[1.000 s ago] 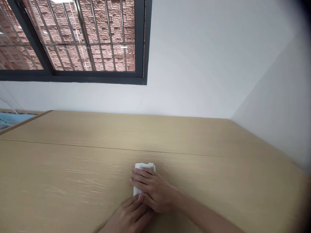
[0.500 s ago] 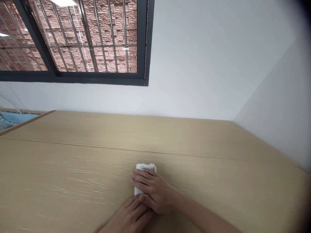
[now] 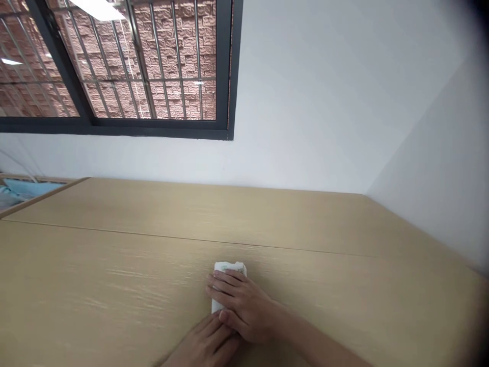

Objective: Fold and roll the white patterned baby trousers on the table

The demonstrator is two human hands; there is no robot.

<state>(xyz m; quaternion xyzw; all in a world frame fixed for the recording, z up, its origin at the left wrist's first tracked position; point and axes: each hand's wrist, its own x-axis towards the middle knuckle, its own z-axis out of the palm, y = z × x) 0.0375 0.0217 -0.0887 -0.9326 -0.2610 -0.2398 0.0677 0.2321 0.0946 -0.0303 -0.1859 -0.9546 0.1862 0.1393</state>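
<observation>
A small white packet (image 3: 230,266) with faint greenish print, which looks like a pack of tissues, lies on the pale wood tabletop (image 3: 126,275) near the bottom middle. My right hand (image 3: 239,303) rests flat across it, fingers stretched to the left past its side. Its thumb lies over the fingers of my left hand (image 3: 208,341). The left fingers lie flat, with their tips at the packet's near end. Both hands cover much of the packet, so its lower right part is hidden. The left wrist runs out of the frame.
A thin seam crosses the tabletop behind the packet. White walls (image 3: 305,97) meet at the right behind the table. A dark-framed window (image 3: 160,128) with metal bars is at the upper left. Beyond the table's left edge lies light-blue material (image 3: 32,187).
The whole view has shifted slightly, with everything sitting a little lower in the picture. Both hands keep their places on the packet, and the packet has not moved on the table.
</observation>
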